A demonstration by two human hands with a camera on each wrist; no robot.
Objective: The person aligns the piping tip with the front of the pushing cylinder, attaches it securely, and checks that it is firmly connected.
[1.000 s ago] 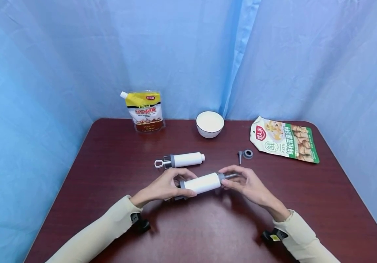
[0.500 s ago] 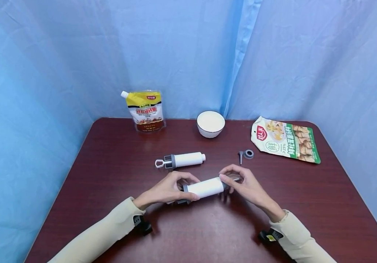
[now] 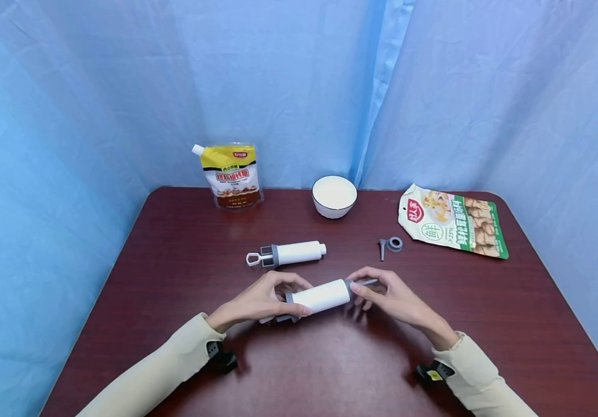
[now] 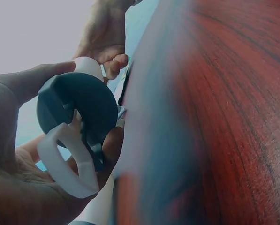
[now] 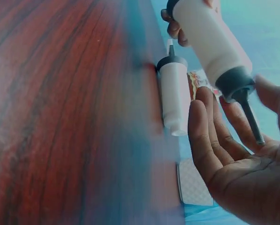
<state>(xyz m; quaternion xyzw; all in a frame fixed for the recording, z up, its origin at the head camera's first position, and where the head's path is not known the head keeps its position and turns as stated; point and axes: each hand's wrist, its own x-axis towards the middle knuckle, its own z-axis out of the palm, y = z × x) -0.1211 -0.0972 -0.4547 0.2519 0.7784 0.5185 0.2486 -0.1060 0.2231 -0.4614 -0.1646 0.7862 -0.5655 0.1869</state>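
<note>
A white icing syringe (image 3: 322,296) is held tilted between both hands, over the near middle of the table. My left hand (image 3: 257,299) grips the barrel beside its grey flange (image 4: 95,101), thumb on the near side. Behind that flange sticks out the white loop handle (image 4: 67,161) of the plunger. At the other end, my right hand (image 3: 395,298) pinches the grey collar (image 5: 234,83) between thumb and index finger. A thin grey nozzle (image 5: 250,117) points from the collar toward the right palm, where the other fingers curve loosely below it.
Just behind lies a second icing syringe (image 3: 299,253). A loose nozzle (image 3: 382,250) and a grey ring (image 3: 394,244) lie to its right. At the back stand a spouted pouch (image 3: 232,179) and a white bowl (image 3: 332,211); a mushroom-pictured packet (image 3: 452,223) lies at the back right.
The syringe dips a little right and toward the body, then comes back left. My right thumb shifts off the barrel's end onto the collar. My left hand keeps its grip.
</note>
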